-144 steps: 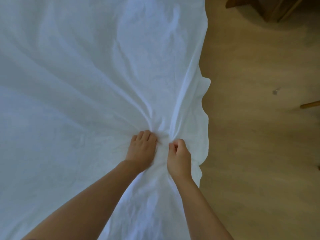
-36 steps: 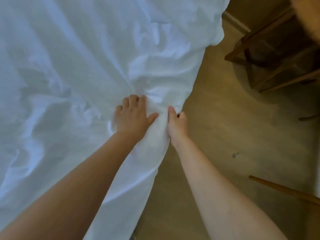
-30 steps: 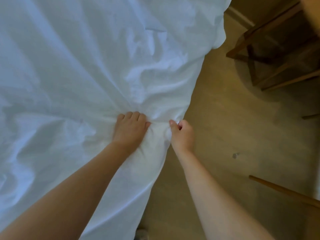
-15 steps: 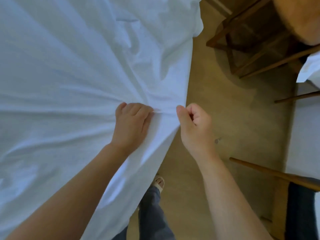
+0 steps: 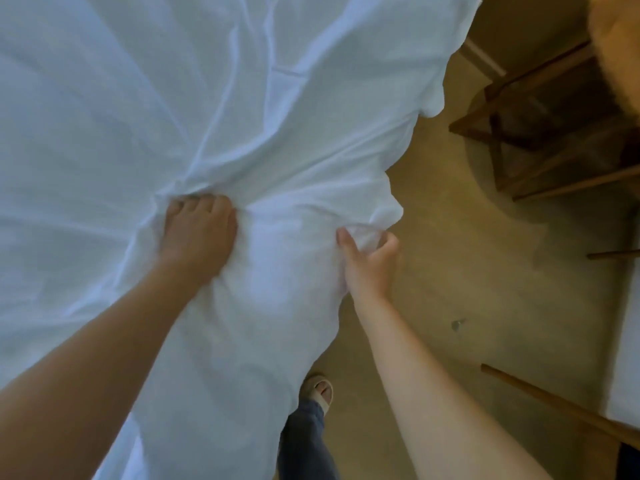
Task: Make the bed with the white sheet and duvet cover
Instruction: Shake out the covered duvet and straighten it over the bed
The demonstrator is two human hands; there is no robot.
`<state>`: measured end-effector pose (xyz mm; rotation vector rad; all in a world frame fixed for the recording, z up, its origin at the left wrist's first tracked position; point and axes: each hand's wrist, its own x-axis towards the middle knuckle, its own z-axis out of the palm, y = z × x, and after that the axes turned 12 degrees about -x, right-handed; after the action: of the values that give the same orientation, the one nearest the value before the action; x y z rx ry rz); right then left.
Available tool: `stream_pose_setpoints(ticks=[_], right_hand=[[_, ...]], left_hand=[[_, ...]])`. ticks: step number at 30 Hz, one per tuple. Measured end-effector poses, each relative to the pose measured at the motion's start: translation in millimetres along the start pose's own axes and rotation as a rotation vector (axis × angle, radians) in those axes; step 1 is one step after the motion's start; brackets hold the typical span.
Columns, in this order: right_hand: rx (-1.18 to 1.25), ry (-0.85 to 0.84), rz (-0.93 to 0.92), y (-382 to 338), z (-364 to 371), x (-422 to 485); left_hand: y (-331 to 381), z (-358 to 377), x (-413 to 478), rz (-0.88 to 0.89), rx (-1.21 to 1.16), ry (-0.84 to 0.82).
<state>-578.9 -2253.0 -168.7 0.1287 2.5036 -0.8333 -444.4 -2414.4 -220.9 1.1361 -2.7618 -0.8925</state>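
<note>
The white duvet cover [image 5: 145, 109] fills the left and middle of the head view and hangs over the bed's right side. My left hand [image 5: 197, 233] grips a bunched fold of it, with creases fanning out from the curled fingers. My right hand [image 5: 369, 258] pinches the cloth's right edge, where a small wad sticks out between thumb and fingers. Between the two hands the fabric bulges softly. The mattress and any sheet below are hidden.
A beige floor [image 5: 467, 271] runs along the bed's right side. A dark wooden stool [image 5: 540, 133] stands at the upper right. A wooden rail [image 5: 554, 403] with white cloth is at the lower right. My own leg and sandalled foot [image 5: 317, 393] stand beside the hanging fabric.
Both hands have taken a new hold further apart: the left now bunches fabric further left, the right holds the edge lower down. The cloth between them has gone from taut to puffed.
</note>
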Motion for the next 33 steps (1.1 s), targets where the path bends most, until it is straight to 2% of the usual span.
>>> stream_pose_setpoints(ticks=[2, 4, 5, 8, 10, 12, 13, 15, 16, 18, 20, 23, 26, 30, 33], right_hand=[[0.147, -0.150, 0.114, 5.5, 0.6, 13.5], [0.206, -0.343, 0.115, -2.8, 1.7, 15.2], [0.186, -0.378, 0.086, -12.6, 2.8, 10.5], [0.219, -0.203, -0.062, -34.9, -17.0, -10.4], [0.389, -0.070, -0.134, -33.9, -49.3, -19.8], [0.542, -0.022, -0.108, -22.6, -72.5, -20.2], [0.552, 0.005, -0.034, -8.5, -67.8, -11.7], [0.439, 0.065, 0.134, 20.4, -34.9, 12.0], [0.352, 0.067, 0.188, 29.3, -15.1, 22.5], [0.212, -0.002, 0.184, 40.4, 20.3, 45.5], [0.082, -0.069, 0.176, 39.8, 33.4, 60.0], [0.165, -0.135, 0.119, 31.2, 19.7, 66.5], [0.158, -0.148, 0.080, 24.4, -5.1, 71.5], [0.152, -0.164, 0.096, 1.2, -38.0, 94.3], [0.135, -0.171, 0.089, -25.4, -59.9, 126.9]], left_hand=[[6.8, 7.6, 4.5, -0.067, -0.029, 0.078], [19.2, 15.2, 3.0, -0.121, -0.076, 0.130], [28.2, 17.5, 0.3, -0.119, -0.110, 0.128], [57.2, 10.5, -7.1, 0.010, -0.213, 0.165], [77.9, -3.4, -7.3, 0.087, -0.321, 0.289], [93.9, -3.7, -9.5, 0.189, -0.316, 0.353], [95.7, 8.7, -11.0, 0.232, -0.244, 0.296], [87.6, 42.2, -15.7, 0.225, -0.051, 0.037], [78.6, 56.3, -16.0, 0.197, 0.032, -0.089], [64.6, 70.1, -10.2, 0.159, 0.125, -0.218], [64.0, 69.9, -5.0, 0.155, 0.149, -0.232], [79.6, 58.3, 3.9, 0.067, 0.120, -0.267], [107.4, 30.8, 22.6, 0.056, 0.109, -0.201], [144.8, 6.8, 64.2, 0.148, -0.030, 0.021], [170.2, -3.2, 104.1, 0.127, -0.061, 0.059]])
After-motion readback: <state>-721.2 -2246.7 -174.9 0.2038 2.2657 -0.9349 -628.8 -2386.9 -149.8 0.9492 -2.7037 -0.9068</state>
